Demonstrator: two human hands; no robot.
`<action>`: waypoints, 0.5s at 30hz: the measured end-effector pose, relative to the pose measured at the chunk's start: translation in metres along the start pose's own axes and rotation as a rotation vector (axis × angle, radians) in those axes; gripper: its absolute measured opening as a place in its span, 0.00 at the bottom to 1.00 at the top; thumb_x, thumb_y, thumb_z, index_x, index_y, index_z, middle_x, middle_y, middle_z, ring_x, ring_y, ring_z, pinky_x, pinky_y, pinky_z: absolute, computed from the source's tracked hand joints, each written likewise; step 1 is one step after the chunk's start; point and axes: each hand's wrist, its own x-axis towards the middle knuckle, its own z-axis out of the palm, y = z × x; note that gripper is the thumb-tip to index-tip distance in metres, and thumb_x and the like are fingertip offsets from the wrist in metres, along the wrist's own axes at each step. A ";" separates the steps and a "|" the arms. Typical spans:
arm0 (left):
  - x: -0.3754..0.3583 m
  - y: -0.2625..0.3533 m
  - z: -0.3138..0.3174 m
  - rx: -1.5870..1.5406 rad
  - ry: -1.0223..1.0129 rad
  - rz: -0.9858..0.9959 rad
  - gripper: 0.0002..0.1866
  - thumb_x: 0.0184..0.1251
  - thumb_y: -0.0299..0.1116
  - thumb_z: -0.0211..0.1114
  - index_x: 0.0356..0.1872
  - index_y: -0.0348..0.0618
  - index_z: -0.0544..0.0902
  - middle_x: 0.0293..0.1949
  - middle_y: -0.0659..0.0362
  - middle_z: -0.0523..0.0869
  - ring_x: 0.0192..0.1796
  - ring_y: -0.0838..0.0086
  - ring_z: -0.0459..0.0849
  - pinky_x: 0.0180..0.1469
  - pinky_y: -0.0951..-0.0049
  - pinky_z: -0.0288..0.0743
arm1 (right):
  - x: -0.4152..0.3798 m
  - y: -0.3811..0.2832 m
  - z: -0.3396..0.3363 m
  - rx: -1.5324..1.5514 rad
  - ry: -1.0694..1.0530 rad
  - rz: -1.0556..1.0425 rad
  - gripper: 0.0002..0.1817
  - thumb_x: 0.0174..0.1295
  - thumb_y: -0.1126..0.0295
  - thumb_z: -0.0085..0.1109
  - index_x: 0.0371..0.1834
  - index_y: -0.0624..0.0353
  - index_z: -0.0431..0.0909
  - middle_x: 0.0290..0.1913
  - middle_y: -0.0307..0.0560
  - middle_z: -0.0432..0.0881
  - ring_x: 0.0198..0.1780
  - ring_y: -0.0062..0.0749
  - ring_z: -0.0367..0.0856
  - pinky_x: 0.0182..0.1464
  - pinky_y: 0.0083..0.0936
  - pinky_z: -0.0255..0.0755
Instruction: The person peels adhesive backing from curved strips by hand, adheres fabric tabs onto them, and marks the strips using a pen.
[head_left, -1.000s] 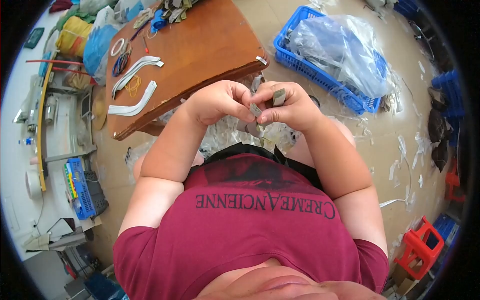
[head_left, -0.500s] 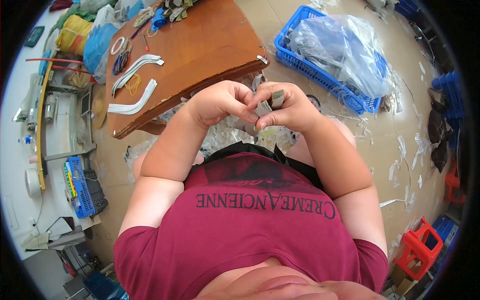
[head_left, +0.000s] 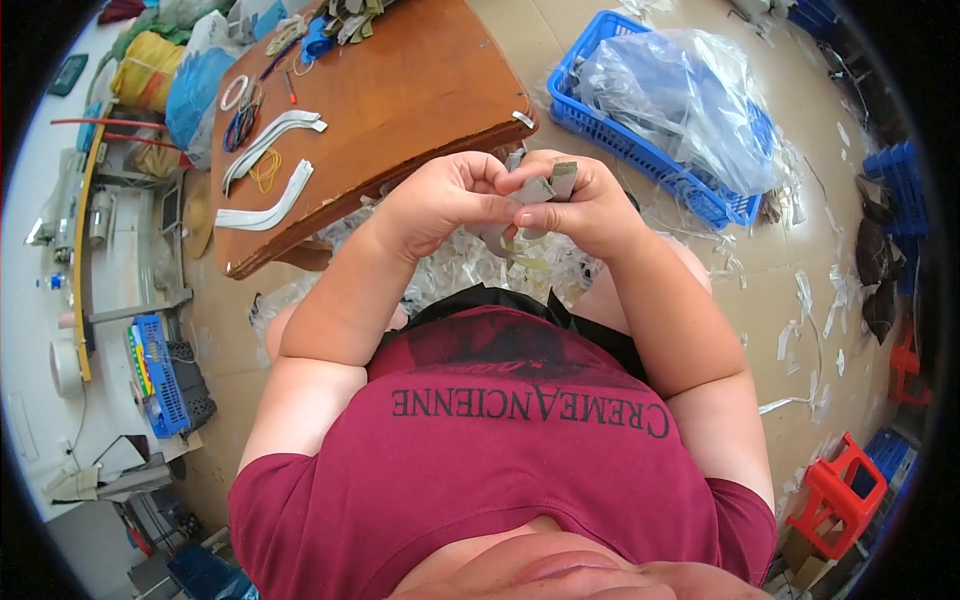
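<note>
Both hands meet over my lap around a narrow grey-olive fabric strip (head_left: 564, 178), which is bent into short folds. My left hand (head_left: 455, 200) is closed, its thumb and fingers pinching the strip's left part. Closed on the other side, my right hand (head_left: 585, 208) has its thumb pressed on the lower edge, and a folded end sticks up between its fingers. A pale yellowish-green length (head_left: 530, 263) hangs below the hands. Part of the strip is hidden behind my fingers.
A brown wooden table (head_left: 400, 90) stands ahead to the left, with white curved strips (head_left: 268, 205) and yellow bands (head_left: 266, 168) on it. Right of it sits a blue crate (head_left: 640, 150) holding a plastic bag (head_left: 690, 100). Scraps litter the floor. A red stool (head_left: 840, 495) stands at right.
The hands have shifted slightly, and the folded strip now shows more between the fingers. The pale greenish length hangs more visibly below them.
</note>
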 end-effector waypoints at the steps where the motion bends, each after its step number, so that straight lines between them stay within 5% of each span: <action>1: 0.001 0.000 0.001 0.007 0.008 -0.002 0.12 0.54 0.25 0.70 0.36 0.37 0.76 0.31 0.56 0.83 0.33 0.73 0.83 0.38 0.75 0.76 | 0.000 -0.002 0.000 0.027 -0.002 0.002 0.11 0.55 0.76 0.66 0.41 0.64 0.80 0.33 0.39 0.78 0.37 0.26 0.80 0.38 0.23 0.76; 10: -0.005 0.002 -0.018 0.292 0.040 -0.098 0.15 0.58 0.33 0.69 0.41 0.36 0.78 0.35 0.59 0.83 0.37 0.78 0.80 0.43 0.77 0.74 | 0.008 0.001 -0.028 0.314 0.330 -0.208 0.09 0.64 0.69 0.58 0.43 0.61 0.77 0.25 0.33 0.71 0.25 0.20 0.62 0.30 0.19 0.57; 15: -0.015 -0.038 -0.074 0.526 -0.035 -0.215 0.18 0.59 0.37 0.68 0.45 0.37 0.79 0.40 0.58 0.84 0.42 0.78 0.79 0.49 0.75 0.72 | 0.007 0.001 -0.031 0.287 0.380 -0.254 0.09 0.64 0.69 0.59 0.43 0.61 0.77 0.26 0.33 0.72 0.25 0.19 0.62 0.29 0.19 0.56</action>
